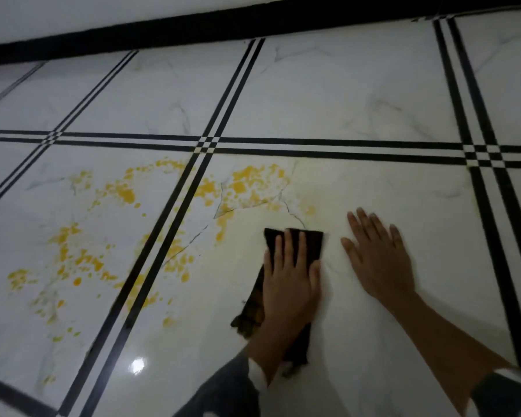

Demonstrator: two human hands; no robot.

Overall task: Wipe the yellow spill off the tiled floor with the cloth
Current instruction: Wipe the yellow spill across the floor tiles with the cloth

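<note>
On the tiled floor, left hand presses cloth beside yellow spill.

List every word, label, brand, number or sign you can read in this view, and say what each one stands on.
None: no readable text shows anywhere.
White marble-look tiled floor: only black double stripes and grey veins.
Dark brown folded cloth under the left hand: no label or tag visible.
Right hand, flat on the tile: no writing.
Yellow spill: blotches only.
</note>
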